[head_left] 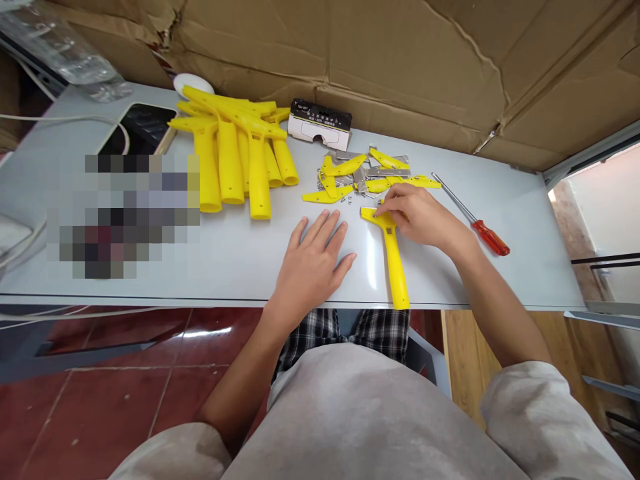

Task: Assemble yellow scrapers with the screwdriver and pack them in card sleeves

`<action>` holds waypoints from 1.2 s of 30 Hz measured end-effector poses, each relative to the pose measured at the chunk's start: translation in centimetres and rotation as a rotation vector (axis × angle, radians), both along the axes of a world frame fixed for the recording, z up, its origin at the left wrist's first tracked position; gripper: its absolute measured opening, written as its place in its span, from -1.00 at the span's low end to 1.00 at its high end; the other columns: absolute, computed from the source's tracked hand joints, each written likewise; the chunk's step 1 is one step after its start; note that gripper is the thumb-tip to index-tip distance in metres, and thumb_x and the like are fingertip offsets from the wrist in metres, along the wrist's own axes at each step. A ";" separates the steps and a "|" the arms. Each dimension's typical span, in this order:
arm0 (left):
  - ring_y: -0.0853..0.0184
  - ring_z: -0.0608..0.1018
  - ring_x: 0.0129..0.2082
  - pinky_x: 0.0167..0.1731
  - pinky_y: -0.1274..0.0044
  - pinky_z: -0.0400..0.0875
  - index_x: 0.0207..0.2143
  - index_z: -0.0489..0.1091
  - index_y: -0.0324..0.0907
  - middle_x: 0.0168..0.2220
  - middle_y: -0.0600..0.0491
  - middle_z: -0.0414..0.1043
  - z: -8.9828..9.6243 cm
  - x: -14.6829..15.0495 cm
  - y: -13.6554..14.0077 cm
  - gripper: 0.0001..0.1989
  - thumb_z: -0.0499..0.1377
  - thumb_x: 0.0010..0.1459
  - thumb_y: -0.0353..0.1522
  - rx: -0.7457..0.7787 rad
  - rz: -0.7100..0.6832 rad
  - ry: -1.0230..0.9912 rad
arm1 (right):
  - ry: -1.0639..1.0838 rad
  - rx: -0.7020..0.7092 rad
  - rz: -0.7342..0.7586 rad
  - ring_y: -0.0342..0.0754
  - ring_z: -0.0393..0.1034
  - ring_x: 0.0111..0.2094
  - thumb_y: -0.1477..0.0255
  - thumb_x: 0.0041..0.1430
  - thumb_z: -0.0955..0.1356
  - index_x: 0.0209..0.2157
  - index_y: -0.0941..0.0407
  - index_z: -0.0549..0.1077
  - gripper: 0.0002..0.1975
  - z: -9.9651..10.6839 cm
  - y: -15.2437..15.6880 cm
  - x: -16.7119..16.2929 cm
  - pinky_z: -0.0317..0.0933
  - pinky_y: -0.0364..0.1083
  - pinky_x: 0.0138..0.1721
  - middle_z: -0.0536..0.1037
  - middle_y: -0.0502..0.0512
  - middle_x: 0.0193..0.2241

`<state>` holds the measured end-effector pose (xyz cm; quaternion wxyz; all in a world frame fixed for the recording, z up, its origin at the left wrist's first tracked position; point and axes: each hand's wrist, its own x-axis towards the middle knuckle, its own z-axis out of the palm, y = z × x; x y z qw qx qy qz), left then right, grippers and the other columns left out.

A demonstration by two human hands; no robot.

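My left hand point(313, 267) lies flat on the grey table with its fingers spread, holding nothing. To its right is a yellow scraper handle point(396, 273), its grip toward the table's front edge. Over the head of that handle, my right hand point(417, 212) has its thumb and fingertips pinched together. Whatever is between those fingertips is too small and covered to make out. Just beyond both hands lies a loose pile of yellow plastic covers point(350, 165), metal plates point(387, 172) and small screws point(350, 199).
A red-handled screwdriver point(490, 237) lies at the right. Several yellow scraper handles point(259, 180) are stacked at the left, near a phone point(143, 130) and a blurred patch. At the back stand a black-and-white box point(320, 127) and a cardboard wall point(400, 73). A clear bottle point(75, 57) is far left.
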<state>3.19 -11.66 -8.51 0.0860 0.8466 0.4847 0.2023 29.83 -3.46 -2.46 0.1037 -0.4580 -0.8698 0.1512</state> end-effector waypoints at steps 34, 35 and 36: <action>-0.12 0.27 0.58 0.55 -0.07 0.09 0.46 0.36 -0.25 0.55 -0.29 0.25 0.0 0.0 -0.1 -0.45 0.06 0.56 -0.21 -0.003 -0.006 -0.025 | -0.056 0.003 -0.006 0.15 0.49 0.01 0.55 0.38 0.21 0.03 0.03 0.73 -0.51 0.5 -0.7 -0.8 0.40 0.12 0.05 0.62 0.23 -0.01; -0.11 0.27 0.58 0.55 -0.07 0.09 0.47 0.35 -0.23 0.55 -0.29 0.24 0.1 -0.1 -0.1 -0.44 0.06 0.56 -0.21 -0.006 -0.006 -0.026 | -0.059 0.006 -0.003 0.15 0.49 0.02 0.56 0.38 0.21 0.03 0.03 0.73 -0.52 0.5 -0.7 -0.8 0.40 0.12 0.04 0.62 0.23 -0.01; -0.11 0.27 0.58 0.55 -0.07 0.09 0.48 0.35 -0.22 0.55 -0.28 0.24 0.1 -0.1 -0.1 -0.44 0.07 0.55 -0.22 -0.008 -0.006 -0.026 | -0.066 0.011 0.000 0.15 0.48 0.02 0.56 0.38 0.21 0.02 0.03 0.73 -0.51 0.5 -0.6 -0.9 0.40 0.12 0.04 0.62 0.23 -0.02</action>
